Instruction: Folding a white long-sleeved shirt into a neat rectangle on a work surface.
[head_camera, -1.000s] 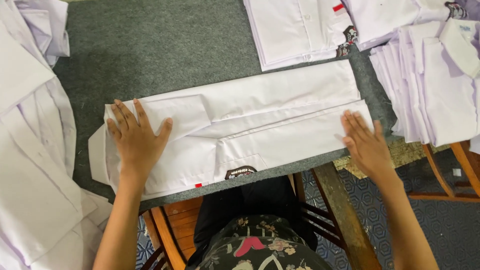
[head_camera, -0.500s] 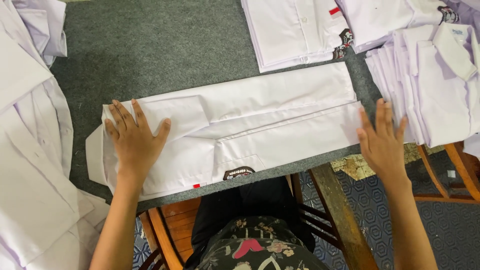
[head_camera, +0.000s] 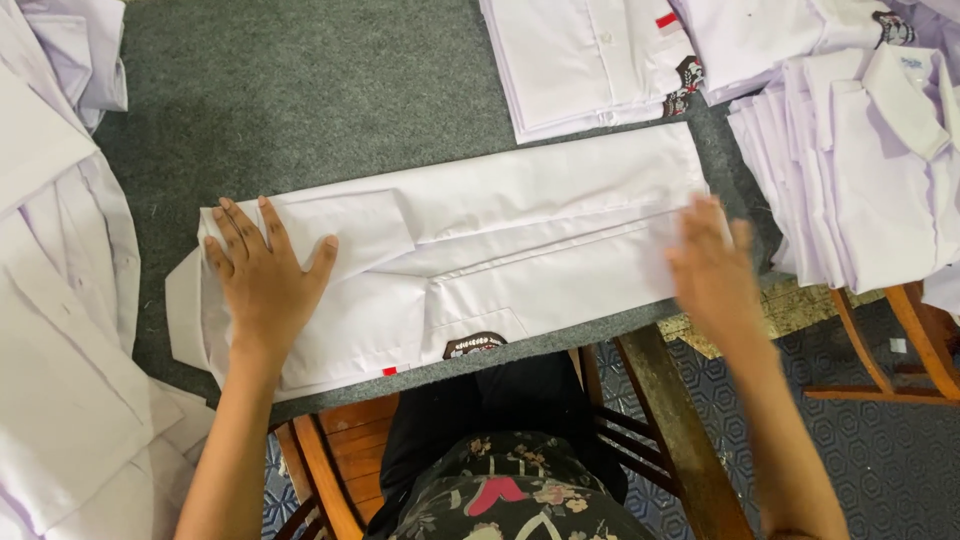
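**Both palms on a long-folded white shirt**

We lean over a table covered in grey felt-like cloth (head_camera: 330, 110), the widest surface under our arms. Across its near edge, directly beneath both palms, lies the white shirt (head_camera: 520, 235), folded lengthwise into a long band with a sleeve turned over its upper layer.

Beyond our left hand, along the table's far left side, loose white shirts (head_camera: 60, 330) spread and spill over the edge. Past our right hand, to the outside, a neat stack of folded shirts (head_camera: 860, 190) rests, and another folded stack (head_camera: 590, 60) lies above the fingertips, further up the table.

Our left hand (head_camera: 262, 283) presses flat on the collar end of the shirt, fingers spread wide, gripping nothing. Our right hand (head_camera: 712, 272) is blurred over the shirt's other end, fingers extended and open; we cannot tell whether it touches the cloth or hovers just above it.

Between the wrists, at the shirt's near hem, sits a dark oval badge (head_camera: 474, 346), and closer to the left wrist a small red tag (head_camera: 391, 370).
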